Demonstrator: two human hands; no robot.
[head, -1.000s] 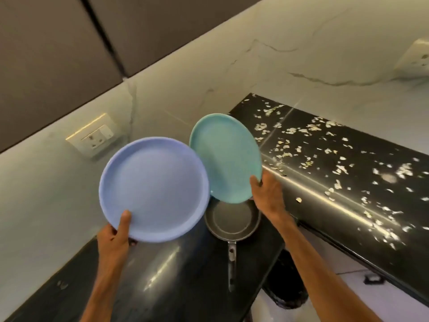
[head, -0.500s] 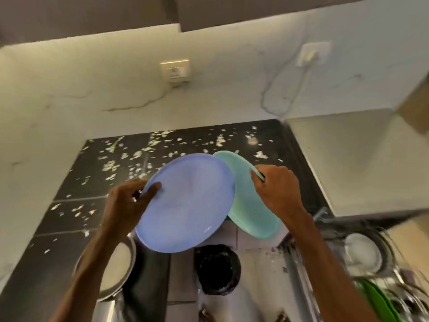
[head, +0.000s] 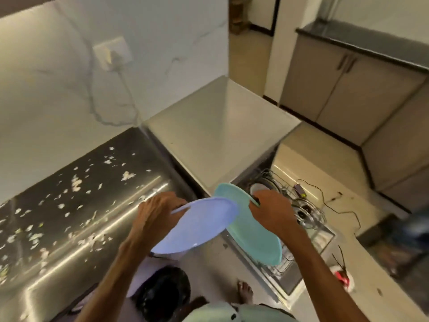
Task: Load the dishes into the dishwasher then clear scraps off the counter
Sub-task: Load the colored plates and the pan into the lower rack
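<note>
My left hand (head: pixel 157 211) grips the rim of a lilac-blue plate (head: pixel 197 225), held nearly flat in front of me. My right hand (head: pixel 271 211) grips the top edge of a teal plate (head: pixel 257 242), tilted down over the pulled-out dishwasher rack (head: pixel 308 213). The two plates overlap, the blue one in front. The wire rack holds a white dish (head: pixel 258 188) and several other items. White and green scraps (head: pixel 76 184) lie scattered over the dark counter (head: pixel 69 228) to my left.
The dishwasher's steel top (head: pixel 220 131) stands right of the counter. A black bin (head: pixel 162 296) sits on the floor below my arms, beside my foot (head: pixel 245 295). A cable (head: pixel 334 205) and a red-white object (head: pixel 343 277) lie on the floor. Grey cabinets line the far right.
My view has swung right from the counter corner to the dishwasher. Both plates have travelled with my hands and now hang lower, the teal one over the open rack.
</note>
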